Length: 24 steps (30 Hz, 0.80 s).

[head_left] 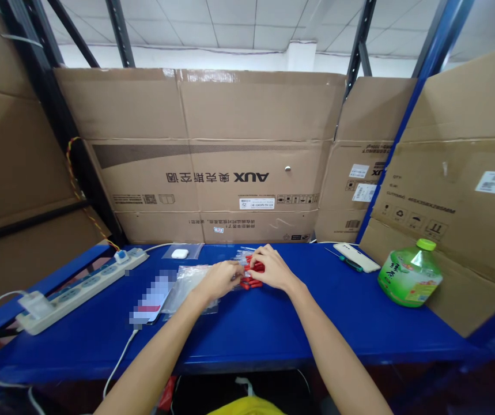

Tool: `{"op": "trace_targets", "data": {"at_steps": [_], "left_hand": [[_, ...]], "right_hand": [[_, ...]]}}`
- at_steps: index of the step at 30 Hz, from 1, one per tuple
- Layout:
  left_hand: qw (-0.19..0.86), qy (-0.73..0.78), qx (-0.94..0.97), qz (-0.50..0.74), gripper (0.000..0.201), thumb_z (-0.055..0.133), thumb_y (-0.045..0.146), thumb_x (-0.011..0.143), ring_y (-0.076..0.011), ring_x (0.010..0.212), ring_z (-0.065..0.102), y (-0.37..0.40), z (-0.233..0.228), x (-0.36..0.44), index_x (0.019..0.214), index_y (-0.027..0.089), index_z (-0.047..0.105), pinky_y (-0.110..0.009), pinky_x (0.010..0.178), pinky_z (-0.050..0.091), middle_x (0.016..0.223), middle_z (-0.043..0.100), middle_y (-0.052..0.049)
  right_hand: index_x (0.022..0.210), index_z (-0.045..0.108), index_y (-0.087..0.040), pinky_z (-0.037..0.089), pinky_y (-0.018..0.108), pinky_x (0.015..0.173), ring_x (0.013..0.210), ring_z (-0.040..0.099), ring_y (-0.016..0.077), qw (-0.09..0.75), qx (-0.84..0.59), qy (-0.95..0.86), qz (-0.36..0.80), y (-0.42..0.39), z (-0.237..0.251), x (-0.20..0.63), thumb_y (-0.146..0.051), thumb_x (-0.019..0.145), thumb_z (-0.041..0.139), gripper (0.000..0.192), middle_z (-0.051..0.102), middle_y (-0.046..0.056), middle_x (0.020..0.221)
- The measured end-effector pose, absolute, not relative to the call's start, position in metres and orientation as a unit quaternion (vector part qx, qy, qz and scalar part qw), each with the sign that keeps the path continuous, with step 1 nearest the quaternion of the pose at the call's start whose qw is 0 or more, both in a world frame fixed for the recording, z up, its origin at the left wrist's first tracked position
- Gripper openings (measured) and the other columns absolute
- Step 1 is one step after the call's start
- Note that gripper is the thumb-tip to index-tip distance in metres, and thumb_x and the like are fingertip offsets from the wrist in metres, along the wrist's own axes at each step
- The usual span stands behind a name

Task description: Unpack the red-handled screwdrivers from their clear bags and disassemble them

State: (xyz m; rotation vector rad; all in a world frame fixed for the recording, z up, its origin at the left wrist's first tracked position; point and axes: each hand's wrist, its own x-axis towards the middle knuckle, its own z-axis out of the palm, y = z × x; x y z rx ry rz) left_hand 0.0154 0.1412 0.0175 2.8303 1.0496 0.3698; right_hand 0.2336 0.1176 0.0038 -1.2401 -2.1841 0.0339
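Note:
A small pile of red-handled pieces with thin, pale shafts (253, 283) lies on the blue tabletop, between my two hands. They look like small screwdrivers, but their exact kind is too small to tell. My right hand (273, 268) reaches over the pile from the right, thumb and fingers pinched on a red handle. On the left side, my left hand (223, 276) has its fingers curled together at the pile's edge; its fingertips' contents are hidden. Clear plastic bags (189, 285) lie flat beside and partly under my left forearm.
A phone (152, 302) on a cable and a white power strip (87, 288) lie left. Behind is a white earbud case (180, 253) on a small bag. To the right are a green-handled screwdriver (351, 263), a pale phone-shaped object (356, 257) and a green bottle (410, 276). Cardboard walls surround the table.

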Motion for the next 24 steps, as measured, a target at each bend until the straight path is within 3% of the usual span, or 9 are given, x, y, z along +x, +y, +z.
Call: {"op": "trace_targets", "data": {"at_steps": [6, 10, 16, 20, 24], "left_hand": [[0.117, 0.289, 0.943, 0.115, 0.029, 0.063, 0.02, 0.082, -0.0214, 0.108, 0.062, 0.14, 0.022, -0.001, 0.11, 0.024, 0.069, -0.028, 0.093, 0.046, 0.114, 0.067, -0.004], [0.168, 0.287, 0.939, 0.084, 0.036, 0.071, 0.028, 0.076, -0.0222, 0.108, 0.061, 0.138, 0.022, -0.009, 0.112, 0.024, 0.068, -0.03, 0.096, 0.046, 0.115, 0.065, -0.004], [0.176, 0.297, 0.935, 0.081, 0.047, 0.054, 0.01, 0.07, -0.0205, 0.107, 0.06, 0.131, 0.035, -0.02, 0.114, 0.023, 0.067, -0.03, 0.097, 0.046, 0.114, 0.067, -0.003], [0.151, 0.288, 0.943, 0.068, 0.048, 0.05, 0.005, 0.068, -0.0205, 0.108, 0.061, 0.125, 0.045, -0.026, 0.107, 0.024, 0.07, -0.03, 0.098, 0.046, 0.112, 0.069, -0.003], [0.143, 0.286, 0.948, -0.009, 0.05, 0.052, 0.0, 0.061, -0.0207, 0.099, 0.065, 0.12, 0.041, -0.024, 0.1, 0.022, 0.074, -0.028, 0.088, 0.05, 0.103, 0.072, -0.003]], "right_hand": [[0.093, 0.064, -0.022, 0.041, 0.036, 0.09, 0.105, 0.048, 0.0215, 0.313, -0.482, -0.818, 0.024, 0.118, 0.003, 0.235, -0.026, 0.084, 0.072, 0.012, 0.061, 0.004, 0.109], [0.114, 0.061, -0.025, 0.041, 0.038, 0.094, 0.113, 0.047, 0.0236, 0.314, -0.497, -0.808, 0.028, 0.117, 0.004, 0.235, -0.036, 0.085, 0.072, 0.033, 0.059, 0.006, 0.117], [0.136, 0.05, -0.028, 0.04, 0.041, 0.098, 0.123, 0.044, 0.0258, 0.306, -0.516, -0.799, 0.036, 0.119, 0.001, 0.238, -0.043, 0.09, 0.066, 0.052, 0.055, 0.008, 0.13], [0.14, 0.048, -0.029, 0.038, 0.041, 0.101, 0.125, 0.043, 0.0256, 0.326, -0.522, -0.787, 0.042, 0.12, 0.001, 0.24, -0.035, 0.094, 0.06, 0.048, 0.054, 0.008, 0.132], [0.137, 0.05, -0.029, 0.038, 0.041, 0.101, 0.125, 0.043, 0.0254, 0.334, -0.525, -0.781, 0.05, 0.121, 0.0, 0.24, -0.031, 0.094, 0.059, 0.044, 0.055, 0.007, 0.132]]}}
